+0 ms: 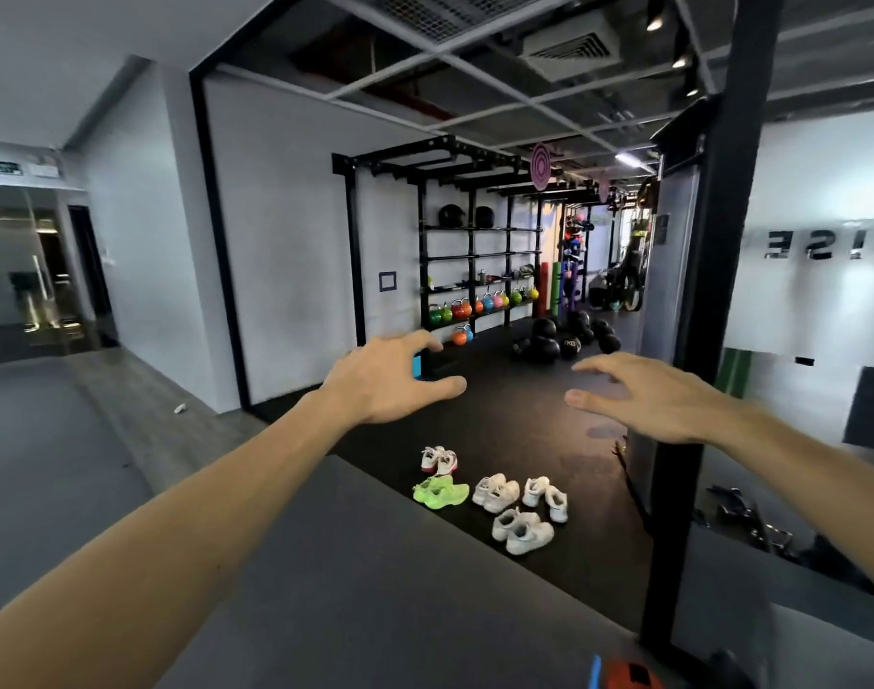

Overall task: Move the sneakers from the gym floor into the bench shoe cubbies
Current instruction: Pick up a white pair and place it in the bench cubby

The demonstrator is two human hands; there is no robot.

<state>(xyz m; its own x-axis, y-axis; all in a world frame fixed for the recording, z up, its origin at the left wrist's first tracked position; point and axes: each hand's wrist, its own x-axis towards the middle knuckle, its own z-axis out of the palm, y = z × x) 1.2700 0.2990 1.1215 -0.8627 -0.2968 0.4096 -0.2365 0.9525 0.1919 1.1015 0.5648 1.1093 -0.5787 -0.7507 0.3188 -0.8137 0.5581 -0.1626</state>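
I hold my left hand (382, 377) and right hand (656, 397) out, fingers spread, gripping nothing, above white and neon-green sneakers (494, 494) on the black rubber gym floor (514, 425).

The gym was evenly lit from ceiling spotlights (654, 23) high above my right hand (658, 397). The black floor (514, 425) under my hands gave a dull sheen. The wide lens bent the edges, and motion blur softened everything.
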